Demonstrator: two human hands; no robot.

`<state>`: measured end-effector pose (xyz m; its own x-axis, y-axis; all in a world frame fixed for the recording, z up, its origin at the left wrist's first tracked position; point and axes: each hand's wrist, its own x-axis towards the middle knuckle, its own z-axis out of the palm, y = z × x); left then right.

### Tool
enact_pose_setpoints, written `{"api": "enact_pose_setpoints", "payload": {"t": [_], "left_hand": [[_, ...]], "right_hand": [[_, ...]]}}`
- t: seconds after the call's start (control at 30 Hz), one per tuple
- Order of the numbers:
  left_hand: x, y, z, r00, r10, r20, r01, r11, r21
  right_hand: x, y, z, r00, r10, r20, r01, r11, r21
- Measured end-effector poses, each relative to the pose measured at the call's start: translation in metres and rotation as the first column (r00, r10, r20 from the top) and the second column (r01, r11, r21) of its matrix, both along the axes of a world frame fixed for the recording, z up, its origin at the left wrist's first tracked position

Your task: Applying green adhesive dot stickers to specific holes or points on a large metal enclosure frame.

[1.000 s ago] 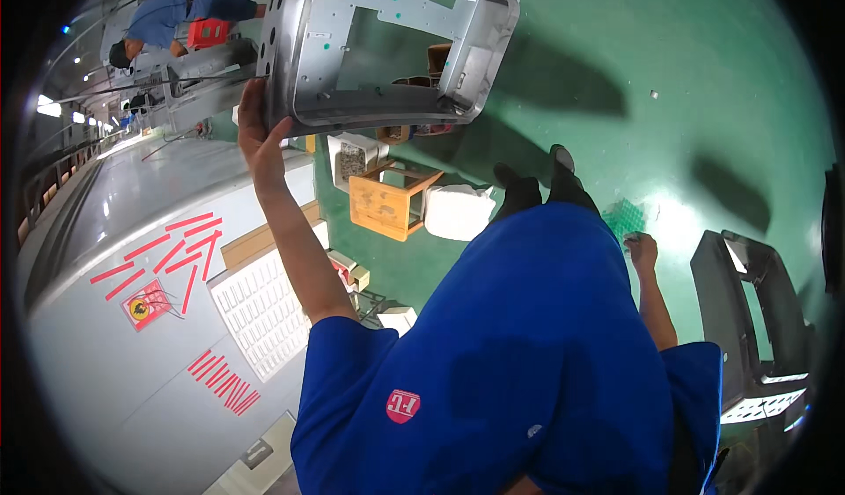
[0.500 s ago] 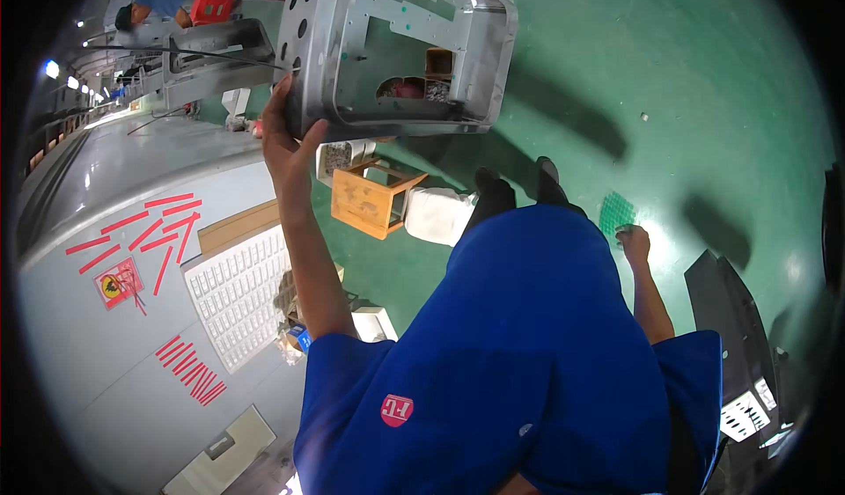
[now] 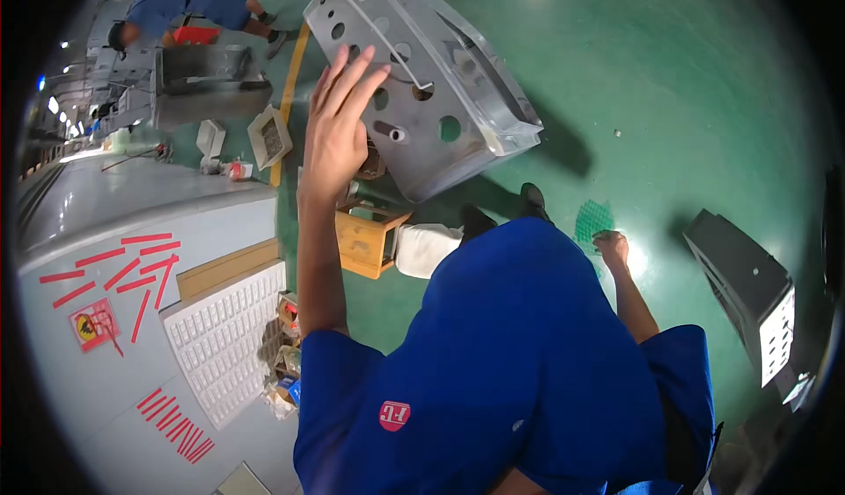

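Currently, through the head camera I have the grey metal housing (image 3: 433, 112) at the top of my view, ahead of the person and over the green floor (image 3: 669, 99), slanting down toward the right. What bears its weight I cannot tell. Its skin is bare and dull, smudged darker in patches, with brighter glints along the folded edges. Round holes pierce the near face, and green shows through the lowest one; to the left of that hole a small tubular stub (image 3: 397, 135) pokes out. A thin pale bar (image 3: 388, 42) runs slantwise along the face, bent at its lower end. On the right side I see a flanged rim, nearly edge-on.

The left hand (image 3: 339, 130) lies over the holed face, fingers straight and spread; its thumb is hidden from me, and I cannot tell how hard it presses. Well apart, the right hand (image 3: 613, 249) has its fingers curled at the edge of a green mesh (image 3: 591, 219); they show too small for me to tell whether they pinch it.
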<state>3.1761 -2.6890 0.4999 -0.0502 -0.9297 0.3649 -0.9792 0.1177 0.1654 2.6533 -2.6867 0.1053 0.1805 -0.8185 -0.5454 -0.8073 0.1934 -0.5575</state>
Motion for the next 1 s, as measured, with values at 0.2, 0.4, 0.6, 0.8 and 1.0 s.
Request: {"api": "enact_pose_setpoints", "payload": {"t": [0.2, 0.4, 0.6, 0.8, 1.0], "left_hand": [[0.01, -0.004, 0.005, 0.972, -0.227, -0.057, 0.232, 0.964, 0.131], [-0.002, -0.012, 0.009, 0.919, -0.387, -0.073, 0.393, 0.913, 0.107], [-0.005, -0.023, 0.011, 0.873, -0.483, -0.071, 0.488, 0.864, 0.123], [-0.03, -0.034, 0.002, 0.886, -0.464, 0.005, 0.463, 0.883, 0.08], [-0.031, -0.057, 0.009, 0.88, -0.464, 0.103, 0.456, 0.885, 0.098]], "right_hand": [[0.029, 0.049, 0.029, 0.995, -0.1, -0.019, 0.1, 0.995, 0.016], [0.051, 0.094, 0.056, 0.99, -0.142, -0.013, 0.143, 0.989, 0.028], [0.035, 0.117, 0.027, 0.989, -0.122, -0.087, 0.128, 0.989, 0.076], [0.049, 0.1, 0.058, 0.992, -0.091, -0.086, 0.093, 0.995, 0.02], [0.044, 0.112, 0.046, 0.977, -0.208, 0.05, 0.206, 0.977, 0.055]]}}
